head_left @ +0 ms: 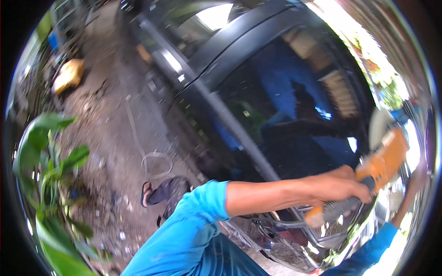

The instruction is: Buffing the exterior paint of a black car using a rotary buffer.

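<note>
My left hand is wrapped around the dark grey grip of an orange power polisher, with my arm stretched across in a blue sleeve. A pale round pad sits at the tool's far end, close to the edge of a dark, glossy car. Whether the pad touches the car I cannot tell. From the tool's rear end runs a grey cord. At the far right my right hand is beyond the polisher, its fingers smeared by motion.
A long trim strip crosses the car below its windows. On the dirt ground lies a thin looped line near a sandalled foot. Broad-leaved plants grow at the left, with a yellowish lump farther back.
</note>
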Demonstrator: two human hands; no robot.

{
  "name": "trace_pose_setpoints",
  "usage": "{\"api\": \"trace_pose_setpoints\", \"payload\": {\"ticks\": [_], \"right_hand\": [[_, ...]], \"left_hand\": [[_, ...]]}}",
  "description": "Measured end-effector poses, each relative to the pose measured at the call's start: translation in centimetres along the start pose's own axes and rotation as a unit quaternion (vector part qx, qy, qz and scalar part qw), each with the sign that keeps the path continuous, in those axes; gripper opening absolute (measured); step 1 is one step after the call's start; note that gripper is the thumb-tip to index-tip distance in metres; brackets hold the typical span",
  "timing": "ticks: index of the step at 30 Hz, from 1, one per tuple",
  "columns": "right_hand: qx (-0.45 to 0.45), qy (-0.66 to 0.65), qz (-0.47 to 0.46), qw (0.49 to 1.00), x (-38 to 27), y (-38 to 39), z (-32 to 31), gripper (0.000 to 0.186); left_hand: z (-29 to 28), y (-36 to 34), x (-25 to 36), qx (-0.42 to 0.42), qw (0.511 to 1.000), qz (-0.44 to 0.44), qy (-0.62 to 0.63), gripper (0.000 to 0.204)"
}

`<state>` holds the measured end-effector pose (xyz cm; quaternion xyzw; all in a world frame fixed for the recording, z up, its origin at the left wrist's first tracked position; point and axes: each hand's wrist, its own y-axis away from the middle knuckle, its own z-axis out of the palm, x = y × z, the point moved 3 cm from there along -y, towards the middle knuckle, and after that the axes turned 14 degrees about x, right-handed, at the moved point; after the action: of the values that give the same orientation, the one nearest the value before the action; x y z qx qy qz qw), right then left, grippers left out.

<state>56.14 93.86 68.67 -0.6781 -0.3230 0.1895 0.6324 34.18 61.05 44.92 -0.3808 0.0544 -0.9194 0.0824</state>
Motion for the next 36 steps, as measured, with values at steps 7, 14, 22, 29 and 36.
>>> {"api": "trace_pose_setpoints", "payload": {"ticks": [7, 14, 22, 29, 36], "right_hand": [[-0.024, -0.205, 0.085, 0.975, -19.2, -1.1, 2.7, 0.039], [-0.014, -0.219, 0.078, 0.972, -32.8, -5.0, 3.6, 0.037], [-0.072, -0.301, 0.103, 0.945, -43.7, -10.1, 8.0, 0.04], [-0.076, -0.284, 0.091, 0.952, -47.8, -11.9, 9.2, 0.039], [-0.045, -0.135, 0.098, 0.985, -42.7, -9.1, 5.0, 0.034]], "left_hand": [[-5.8, 1.6, 7.8, 0.011, 0.999, -0.034, -0.02, 0.026], [-12.3, 4.4, 18.3, -0.028, 0.996, -0.072, -0.052, 0.038], [-17.5, 7.7, 26.9, -0.005, 0.998, -0.058, -0.009, 0.042], [-19.6, 8.0, 28.9, -0.019, 0.998, -0.053, 0.037, 0.034], [-17.6, 6.5, 26.6, -0.057, 0.993, -0.106, 0.002, 0.034]]}}
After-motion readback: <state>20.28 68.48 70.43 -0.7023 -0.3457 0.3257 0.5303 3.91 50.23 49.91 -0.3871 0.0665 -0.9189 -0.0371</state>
